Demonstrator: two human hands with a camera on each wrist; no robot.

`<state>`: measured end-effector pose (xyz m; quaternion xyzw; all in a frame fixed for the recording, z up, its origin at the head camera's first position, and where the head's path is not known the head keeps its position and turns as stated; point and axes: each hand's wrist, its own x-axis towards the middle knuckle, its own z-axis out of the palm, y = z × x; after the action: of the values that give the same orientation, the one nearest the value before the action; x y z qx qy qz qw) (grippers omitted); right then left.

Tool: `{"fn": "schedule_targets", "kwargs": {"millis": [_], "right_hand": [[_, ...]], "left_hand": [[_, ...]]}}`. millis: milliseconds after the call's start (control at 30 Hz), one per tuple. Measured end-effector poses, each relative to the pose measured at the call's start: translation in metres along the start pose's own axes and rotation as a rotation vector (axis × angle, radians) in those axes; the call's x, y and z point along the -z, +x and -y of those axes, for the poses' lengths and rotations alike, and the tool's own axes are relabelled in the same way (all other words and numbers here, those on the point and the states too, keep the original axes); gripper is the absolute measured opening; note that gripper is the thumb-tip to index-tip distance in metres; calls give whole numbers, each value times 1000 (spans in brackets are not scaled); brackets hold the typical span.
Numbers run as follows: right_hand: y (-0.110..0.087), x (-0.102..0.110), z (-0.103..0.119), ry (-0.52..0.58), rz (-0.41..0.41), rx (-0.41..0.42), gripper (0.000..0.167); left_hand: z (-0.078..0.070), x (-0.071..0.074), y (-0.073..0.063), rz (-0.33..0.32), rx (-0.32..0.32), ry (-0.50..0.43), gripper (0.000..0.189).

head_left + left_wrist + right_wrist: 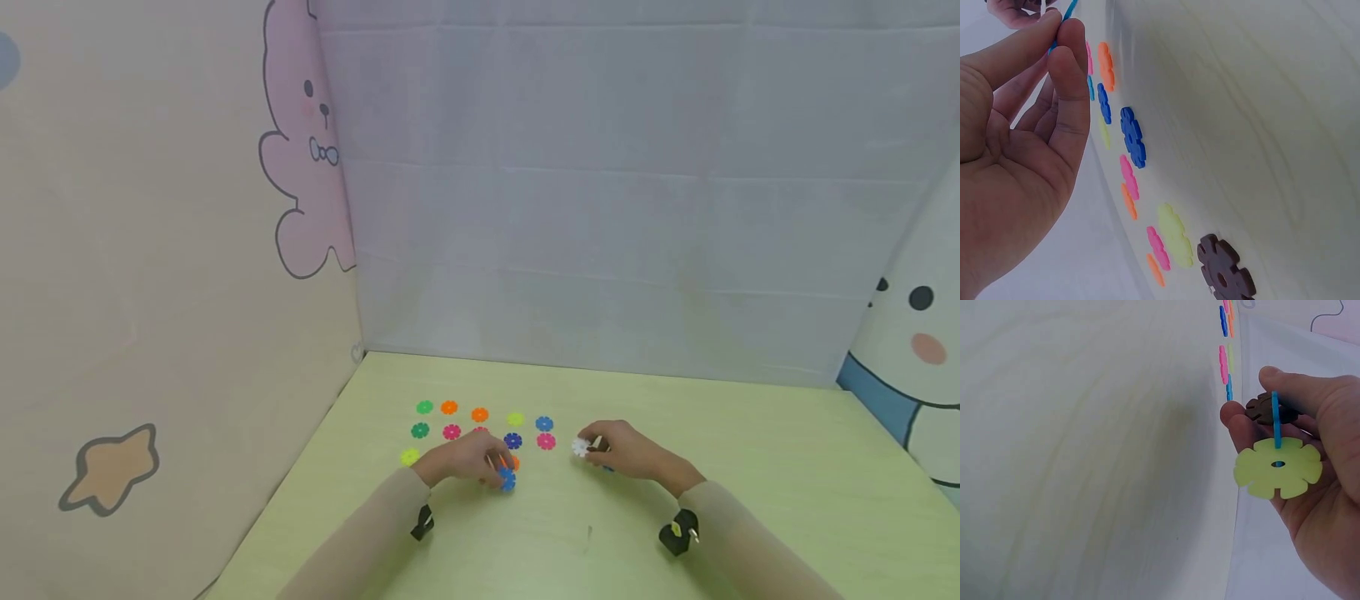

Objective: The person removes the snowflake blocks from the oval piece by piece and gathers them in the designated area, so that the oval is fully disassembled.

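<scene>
My left hand [468, 458] pinches a blue notched plastic disc [507, 480] between thumb and fingertips, a little above the table. In the left wrist view that blue disc [1070, 9] shows nearly edge-on. My right hand [626, 450] grips a small cluster of notched discs slotted together. A white disc [581, 447] faces the left hand at its fingertips. The right wrist view shows a brown disc [1260, 409] between fingers and thumb, a blue disc [1277, 422] edge-on, and a yellow-green disc [1279, 478] joined to the blue one. The white disc is hidden there.
Loose notched discs lie in rough rows on the pale table [720, 500], among them a green disc [424, 407], an orange disc [480, 414], a pink disc [546, 442] and a dark blue disc [513, 441]. White cloth [622, 208] hangs behind.
</scene>
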<state>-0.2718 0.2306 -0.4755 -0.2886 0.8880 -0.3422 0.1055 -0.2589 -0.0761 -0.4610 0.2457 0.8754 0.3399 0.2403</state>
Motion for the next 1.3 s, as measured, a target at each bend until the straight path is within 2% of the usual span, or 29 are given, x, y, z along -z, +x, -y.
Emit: {"fn": "schedule_targets", "kwargs": {"millis": [167,467,900,1100,1300], "right_hand": [[1,0,1,-16,-2,6,30],[3,1,4,-54,6,29,30],[3,1,3,-51,13,38,30],[2,2,5,-65,17,39,30],[3,1,8,-67,19,45,30]], "left_hand": [[2,0,-7,-4,15,49,19],[6,-2,-10,-11,93,102,19],[11,0,-10,-28,48,172,17],[11,1,-10,-44,65,177,14],[2,3,-8,-73,76,145,6]]}}
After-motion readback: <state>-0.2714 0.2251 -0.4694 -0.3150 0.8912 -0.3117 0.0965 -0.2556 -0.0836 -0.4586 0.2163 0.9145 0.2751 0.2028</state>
